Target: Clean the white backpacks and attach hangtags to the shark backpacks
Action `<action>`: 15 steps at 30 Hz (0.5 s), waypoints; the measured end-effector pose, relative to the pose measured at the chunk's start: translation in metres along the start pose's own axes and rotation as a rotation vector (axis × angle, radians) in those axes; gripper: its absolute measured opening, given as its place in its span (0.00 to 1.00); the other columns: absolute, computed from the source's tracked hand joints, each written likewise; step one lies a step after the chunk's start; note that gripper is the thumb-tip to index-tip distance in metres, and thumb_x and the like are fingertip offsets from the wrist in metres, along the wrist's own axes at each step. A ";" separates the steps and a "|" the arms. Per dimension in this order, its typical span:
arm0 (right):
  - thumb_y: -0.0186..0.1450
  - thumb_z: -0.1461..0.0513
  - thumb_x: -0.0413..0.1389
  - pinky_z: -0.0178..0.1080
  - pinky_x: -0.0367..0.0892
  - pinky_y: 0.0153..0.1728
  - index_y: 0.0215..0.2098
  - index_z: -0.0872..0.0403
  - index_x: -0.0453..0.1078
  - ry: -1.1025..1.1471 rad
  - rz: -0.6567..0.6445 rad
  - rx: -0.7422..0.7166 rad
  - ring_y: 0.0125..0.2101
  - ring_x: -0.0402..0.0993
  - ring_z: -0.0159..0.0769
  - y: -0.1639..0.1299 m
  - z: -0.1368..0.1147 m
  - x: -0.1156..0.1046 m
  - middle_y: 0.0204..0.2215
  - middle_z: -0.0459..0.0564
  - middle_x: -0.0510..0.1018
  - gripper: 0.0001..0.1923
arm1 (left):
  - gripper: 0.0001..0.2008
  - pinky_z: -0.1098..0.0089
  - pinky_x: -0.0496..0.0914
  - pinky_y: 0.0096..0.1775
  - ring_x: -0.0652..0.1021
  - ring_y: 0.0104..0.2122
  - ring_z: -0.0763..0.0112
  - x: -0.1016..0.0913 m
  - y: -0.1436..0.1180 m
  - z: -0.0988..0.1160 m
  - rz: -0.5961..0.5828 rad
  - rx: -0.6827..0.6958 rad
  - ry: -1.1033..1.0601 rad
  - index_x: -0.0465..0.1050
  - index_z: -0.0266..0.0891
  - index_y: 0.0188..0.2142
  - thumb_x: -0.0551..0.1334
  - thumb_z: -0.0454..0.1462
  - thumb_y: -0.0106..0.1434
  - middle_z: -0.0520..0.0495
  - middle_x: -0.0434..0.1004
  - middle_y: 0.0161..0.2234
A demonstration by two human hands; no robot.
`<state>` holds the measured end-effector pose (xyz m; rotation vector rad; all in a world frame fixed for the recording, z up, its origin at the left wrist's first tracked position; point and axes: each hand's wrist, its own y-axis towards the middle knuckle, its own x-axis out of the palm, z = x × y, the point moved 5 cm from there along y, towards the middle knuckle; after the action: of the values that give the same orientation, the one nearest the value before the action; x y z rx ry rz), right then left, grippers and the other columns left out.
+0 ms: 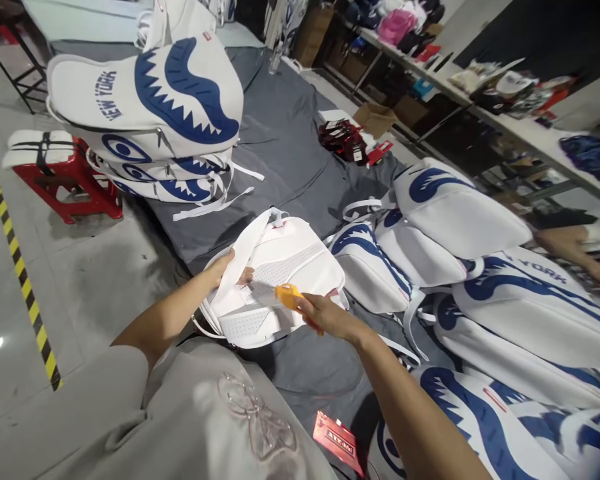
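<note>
Where the grey sheet (285, 133) covers the floor, near its left edge: white backpack (275, 280), back panel up, long axis slanting from lower left to upper right, well short of the stack of shark-print bags (150, 113) at the sheet's far left edge and just beside the row of like bags (480, 267) toward its right edge. Left hand (229, 272) on the backpack's left side, fingers closed around a white strap (245, 250), and so the nearer hand. Right hand (325, 313) just off the backpack's right side, closed on an orange tool (290, 295) pointed left over the panel. Hard to make out: the tool's working end. Hidden: the backpack's front. Cut off at the right: another person's arm (570, 247).
</note>
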<state>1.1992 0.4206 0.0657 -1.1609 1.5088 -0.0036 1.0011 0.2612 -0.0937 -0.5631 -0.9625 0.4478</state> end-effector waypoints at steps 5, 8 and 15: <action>0.72 0.47 0.41 0.35 0.58 0.25 0.38 0.55 0.68 0.129 -0.079 -0.069 0.20 0.64 0.33 -0.012 -0.026 0.002 0.20 0.45 0.69 0.23 | 0.37 0.59 0.76 0.37 0.81 0.34 0.57 -0.008 0.000 0.001 0.024 -0.049 0.058 0.69 0.30 0.55 0.38 0.57 0.70 0.32 0.80 0.37; 0.71 0.47 0.42 0.35 0.58 0.24 0.36 0.54 0.66 0.116 -0.015 -0.075 0.20 0.63 0.33 -0.012 -0.037 -0.009 0.20 0.46 0.69 0.22 | 0.37 0.64 0.73 0.31 0.78 0.28 0.63 -0.003 -0.003 0.003 0.041 -0.028 0.163 0.71 0.31 0.51 0.38 0.58 0.69 0.33 0.79 0.36; 0.71 0.44 0.39 0.35 0.58 0.23 0.34 0.53 0.65 0.033 0.193 -0.048 0.21 0.66 0.34 -0.025 -0.030 -0.042 0.21 0.48 0.71 0.25 | 0.31 0.64 0.72 0.40 0.77 0.40 0.60 0.019 -0.014 -0.001 0.310 0.253 0.641 0.69 0.39 0.58 0.43 0.55 0.71 0.37 0.74 0.46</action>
<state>1.1855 0.4184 0.1214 -1.0531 1.6532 0.1459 1.0124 0.2613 -0.0733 -0.5753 -0.1993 0.6056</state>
